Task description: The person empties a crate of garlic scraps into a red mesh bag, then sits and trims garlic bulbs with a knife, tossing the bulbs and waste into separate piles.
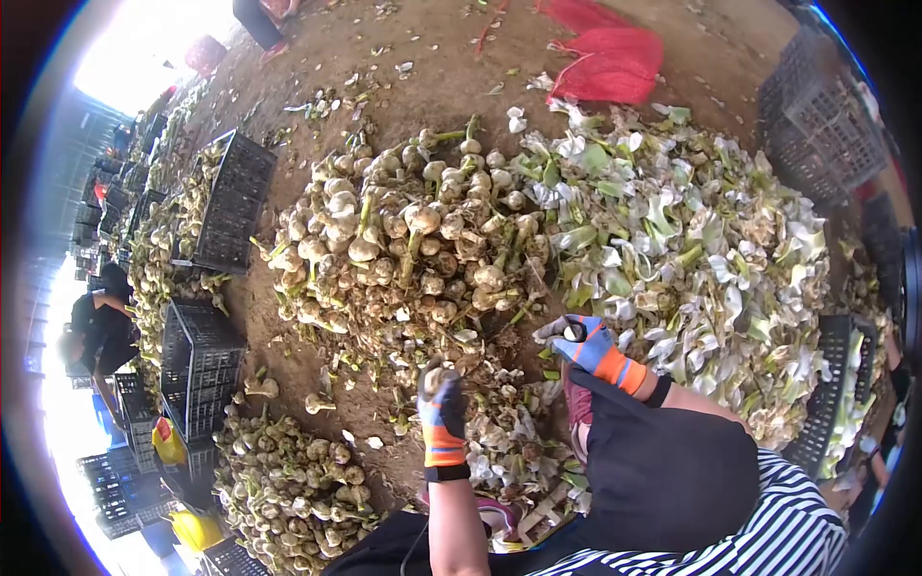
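Note:
Both hands wear grey, blue and orange work gloves. My left hand (443, 413) is closed around a garlic bulb (435, 377), partly hidden and blurred by the fingers. To its right, my right hand (594, 349) is curled shut, and a small whitish round end (574, 332) shows in its grip; the rest of that thing is hidden. Just beyond the hands lies a big heap of garlic bulbs with stems (413, 235). A broad pile of white and green peelings (682, 250) spreads beside it, close to my right hand.
Another garlic heap (288, 494) lies at the lower left. Black crates stand at the left, one tilted (230, 204) and one upright (197, 360), with more at the right (824, 120). Red netting (607, 62) lies on the dirt floor. A person (101, 322) bends at the far left.

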{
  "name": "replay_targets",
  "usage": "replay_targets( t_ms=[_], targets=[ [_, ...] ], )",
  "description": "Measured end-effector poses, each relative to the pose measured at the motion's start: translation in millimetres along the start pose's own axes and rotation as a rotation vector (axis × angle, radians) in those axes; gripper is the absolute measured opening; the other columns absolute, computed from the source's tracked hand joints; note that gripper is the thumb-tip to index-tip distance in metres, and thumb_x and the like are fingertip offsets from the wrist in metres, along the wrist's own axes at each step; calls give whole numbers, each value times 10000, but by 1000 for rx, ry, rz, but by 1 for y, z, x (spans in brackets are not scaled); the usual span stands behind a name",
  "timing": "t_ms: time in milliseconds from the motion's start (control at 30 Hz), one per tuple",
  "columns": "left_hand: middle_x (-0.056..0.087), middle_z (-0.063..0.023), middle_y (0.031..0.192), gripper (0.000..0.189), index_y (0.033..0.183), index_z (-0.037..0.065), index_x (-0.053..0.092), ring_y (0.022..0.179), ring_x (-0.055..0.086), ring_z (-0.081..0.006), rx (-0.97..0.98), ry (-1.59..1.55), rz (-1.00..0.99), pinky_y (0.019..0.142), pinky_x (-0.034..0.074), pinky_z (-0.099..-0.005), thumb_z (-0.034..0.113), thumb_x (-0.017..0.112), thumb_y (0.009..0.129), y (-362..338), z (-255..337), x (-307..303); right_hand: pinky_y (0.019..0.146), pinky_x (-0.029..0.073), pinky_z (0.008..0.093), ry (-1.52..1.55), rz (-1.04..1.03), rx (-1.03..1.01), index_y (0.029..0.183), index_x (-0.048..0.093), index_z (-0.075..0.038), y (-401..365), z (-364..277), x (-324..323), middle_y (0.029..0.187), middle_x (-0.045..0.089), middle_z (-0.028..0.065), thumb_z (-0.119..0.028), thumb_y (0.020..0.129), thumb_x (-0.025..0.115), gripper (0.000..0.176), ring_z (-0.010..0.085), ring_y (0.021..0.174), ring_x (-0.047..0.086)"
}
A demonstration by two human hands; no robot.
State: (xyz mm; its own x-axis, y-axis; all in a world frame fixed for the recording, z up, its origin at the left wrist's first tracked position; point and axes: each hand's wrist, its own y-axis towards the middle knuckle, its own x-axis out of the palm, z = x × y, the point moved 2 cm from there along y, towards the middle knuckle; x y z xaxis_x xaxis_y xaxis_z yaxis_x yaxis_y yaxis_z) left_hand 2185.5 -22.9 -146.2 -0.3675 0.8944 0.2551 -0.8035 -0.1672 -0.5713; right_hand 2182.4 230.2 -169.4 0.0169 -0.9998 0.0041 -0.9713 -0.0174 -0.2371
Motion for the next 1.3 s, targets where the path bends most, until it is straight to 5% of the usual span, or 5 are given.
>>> replay_targets(
  t_ms=[267,400,600,967,1300],
  targets=[
    [650,-114,903,473,1056,84,604,766,612,-274,453,1411,518,730,481,-305,281,760,655,102,-74,-7,594,433,237,-67,5,-56,879,668,-61,-4,1,12,685,610,-2,-37,741,595,158,56,639,515],
    [643,-145,892,362,994,106,631,760,612,-300,79,-16,229,734,489,-384,278,716,687,116,-158,-89,620,451,250,73,19,-20,872,663,-40,-8,-6,9,737,645,14,-55,747,607,138,70,662,551],
    [590,-24,681,56,842,113,595,638,583,-187,-140,-579,178,549,496,-300,163,611,826,2,-52,-70,764,471,276,-100,-38,7,890,673,-44,-3,19,15,906,668,77,-35,715,608,187,138,816,623],
    [566,-174,1086,544,1203,12,464,964,562,-283,698,-401,2,792,506,-372,432,506,859,68,311,-216,636,466,248,-250,-30,72,923,649,-30,-8,16,21,822,668,36,-80,726,642,203,93,693,590],
    [189,-184,1424,822,1338,227,336,1282,232,-400,218,1449,437,991,180,-626,600,609,659,82,-35,-91,643,479,252,-197,-27,15,881,660,-22,-11,8,25,806,654,37,-57,732,631,155,93,714,586]
  ],
)
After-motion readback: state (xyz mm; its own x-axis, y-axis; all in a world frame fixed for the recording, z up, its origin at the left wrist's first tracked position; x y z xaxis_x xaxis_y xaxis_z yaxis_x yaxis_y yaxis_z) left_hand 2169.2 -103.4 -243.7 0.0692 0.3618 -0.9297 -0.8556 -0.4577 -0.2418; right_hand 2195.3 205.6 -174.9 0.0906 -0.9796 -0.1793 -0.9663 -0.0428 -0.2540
